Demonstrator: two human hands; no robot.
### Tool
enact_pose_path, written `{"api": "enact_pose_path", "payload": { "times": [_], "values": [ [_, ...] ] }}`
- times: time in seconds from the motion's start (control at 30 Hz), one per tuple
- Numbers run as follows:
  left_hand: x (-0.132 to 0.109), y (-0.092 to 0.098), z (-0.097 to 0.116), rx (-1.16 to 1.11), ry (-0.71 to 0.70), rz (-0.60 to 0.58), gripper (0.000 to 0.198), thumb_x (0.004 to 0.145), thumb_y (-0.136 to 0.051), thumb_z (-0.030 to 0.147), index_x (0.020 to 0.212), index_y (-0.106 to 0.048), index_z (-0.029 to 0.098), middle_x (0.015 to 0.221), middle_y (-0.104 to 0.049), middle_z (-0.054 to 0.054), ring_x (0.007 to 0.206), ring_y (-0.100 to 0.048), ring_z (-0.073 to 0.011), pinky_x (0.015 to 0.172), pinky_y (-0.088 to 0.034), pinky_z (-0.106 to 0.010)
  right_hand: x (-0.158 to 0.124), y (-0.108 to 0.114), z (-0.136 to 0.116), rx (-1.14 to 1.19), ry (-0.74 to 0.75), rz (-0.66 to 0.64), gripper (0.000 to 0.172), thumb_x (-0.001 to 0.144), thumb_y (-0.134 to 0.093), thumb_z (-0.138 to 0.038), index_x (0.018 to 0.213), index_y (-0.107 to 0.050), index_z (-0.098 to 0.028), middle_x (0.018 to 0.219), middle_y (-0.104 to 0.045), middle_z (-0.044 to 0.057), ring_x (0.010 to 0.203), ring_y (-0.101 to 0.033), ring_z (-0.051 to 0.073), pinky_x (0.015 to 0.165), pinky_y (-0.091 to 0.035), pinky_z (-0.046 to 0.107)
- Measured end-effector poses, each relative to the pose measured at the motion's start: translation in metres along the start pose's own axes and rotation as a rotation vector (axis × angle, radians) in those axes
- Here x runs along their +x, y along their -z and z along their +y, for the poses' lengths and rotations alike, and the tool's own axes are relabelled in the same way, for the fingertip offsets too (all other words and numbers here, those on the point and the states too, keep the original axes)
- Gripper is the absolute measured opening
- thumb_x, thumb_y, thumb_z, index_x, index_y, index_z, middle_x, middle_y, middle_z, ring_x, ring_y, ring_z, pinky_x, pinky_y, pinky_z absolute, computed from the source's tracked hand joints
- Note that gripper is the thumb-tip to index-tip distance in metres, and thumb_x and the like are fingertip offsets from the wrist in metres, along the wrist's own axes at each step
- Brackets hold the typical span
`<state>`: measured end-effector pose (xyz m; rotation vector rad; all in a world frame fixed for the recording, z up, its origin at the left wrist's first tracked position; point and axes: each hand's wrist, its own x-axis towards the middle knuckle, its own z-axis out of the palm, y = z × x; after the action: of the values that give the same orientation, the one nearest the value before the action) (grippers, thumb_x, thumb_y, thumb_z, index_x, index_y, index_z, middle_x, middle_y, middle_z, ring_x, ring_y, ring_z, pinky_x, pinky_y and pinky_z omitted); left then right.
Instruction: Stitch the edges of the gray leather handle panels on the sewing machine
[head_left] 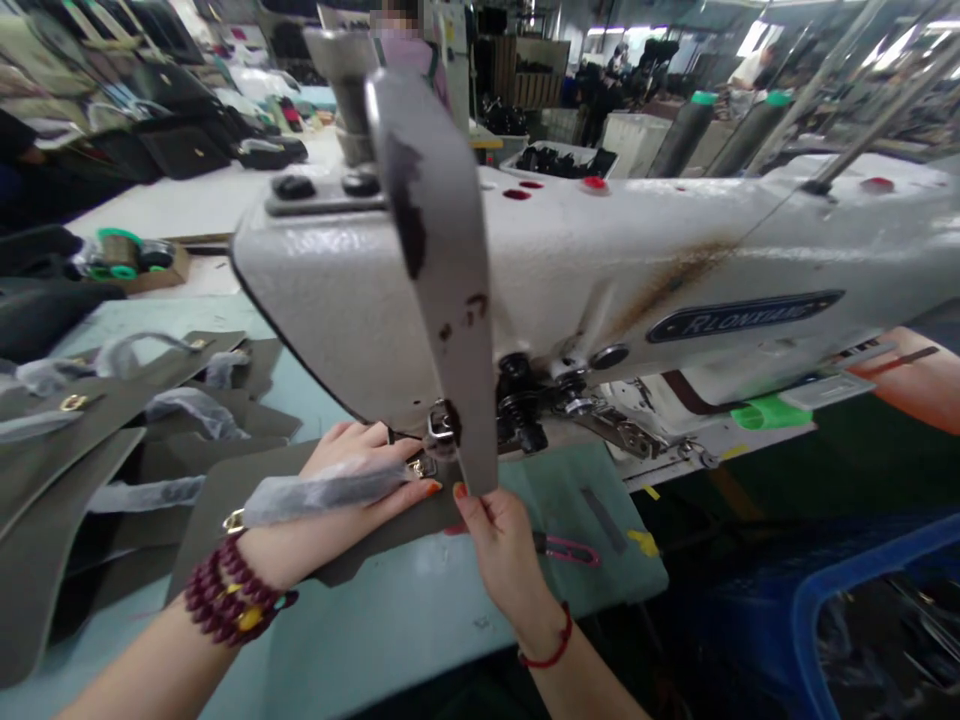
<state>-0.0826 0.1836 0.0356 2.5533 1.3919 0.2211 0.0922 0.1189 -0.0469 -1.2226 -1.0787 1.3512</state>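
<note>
My left hand lies with fingers stretched out on a dark grey panel, under the sewing machine's head. A carry handle wrapped in clear plastic arches over the back of this hand, with gold-coloured metal fittings at its ends. My right hand is closed at the panel's right edge, thumb on top, beside the lower end of a worn metal lever. This lever partly hides the needle area of the white sewing machine.
More grey panels with plastic-wrapped handles are piled at left. A pink-handled tool lies right of my right hand. At lower right stands a blue bin. Thread cones stand behind the machine; another person's arm shows at right.
</note>
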Motion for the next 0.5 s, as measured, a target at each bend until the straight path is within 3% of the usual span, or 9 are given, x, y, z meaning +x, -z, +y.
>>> {"api": "enact_pose_path", "payload": {
  "times": [0.17,0.5],
  "values": [
    [0.006,0.013,0.010,0.107,0.002,-0.128,0.048,0.092,-0.030,0.052,0.097,-0.070,0.026,0.091,-0.069,-0.009,0.086,-0.061,-0.0284,0.083,-0.049,-0.049,0.000,0.000,0.003,-0.029,-0.037,-0.008,0.043,0.094,-0.051,-0.049,0.082,-0.071,-0.013,0.071,-0.064,0.004,0.063,-0.062,0.016,0.058,-0.051,0.021],
    [0.010,0.015,0.008,-0.118,-0.027,0.044,0.040,0.090,-0.039,0.049,0.077,-0.071,0.029,0.081,-0.071,-0.006,0.084,-0.063,-0.0285,0.087,-0.048,-0.047,0.001,-0.002,-0.002,0.098,-0.093,-0.028,0.041,0.092,-0.052,-0.050,0.089,-0.072,-0.015,0.068,-0.066,0.003,0.055,-0.064,0.016,0.054,-0.051,0.023]
  ]
}}
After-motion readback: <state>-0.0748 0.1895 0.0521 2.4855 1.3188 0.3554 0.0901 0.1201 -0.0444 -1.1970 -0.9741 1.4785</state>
